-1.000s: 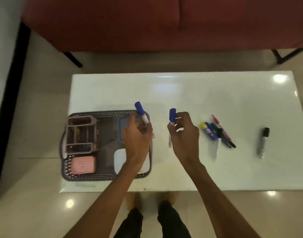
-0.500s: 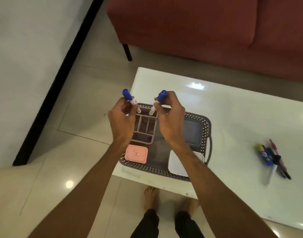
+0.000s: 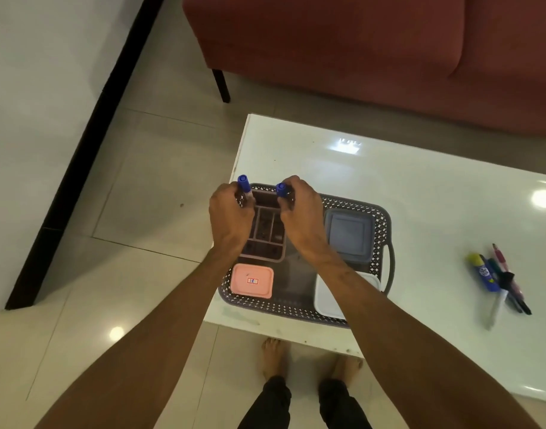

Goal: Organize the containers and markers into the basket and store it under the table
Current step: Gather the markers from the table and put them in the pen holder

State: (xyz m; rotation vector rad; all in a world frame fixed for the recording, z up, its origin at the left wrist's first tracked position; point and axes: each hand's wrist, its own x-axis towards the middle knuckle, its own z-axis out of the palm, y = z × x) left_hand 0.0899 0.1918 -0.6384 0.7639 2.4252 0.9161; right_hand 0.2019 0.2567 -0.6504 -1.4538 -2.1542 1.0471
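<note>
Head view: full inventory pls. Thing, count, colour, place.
table: 1, glossy white, centre-right
basket: 1, grey perforated, table's near-left corner
organiser: 1, dusky pink, compartmented, basket's far-left
pink container: 1, pink lid, basket's near-left
grey-blue container: 1, lidded, basket's far-right
white container: 1, basket's near-right, partly hidden
blue-capped markers: 2, caps up, over the organiser
loose pens: several, mixed colours, count unclear, on the table right of the basket
sofa: 1, red, beyond the table
left hand: grips one marker
right hand: grips the other
feet: 2, bare, by the table's near edge
</note>
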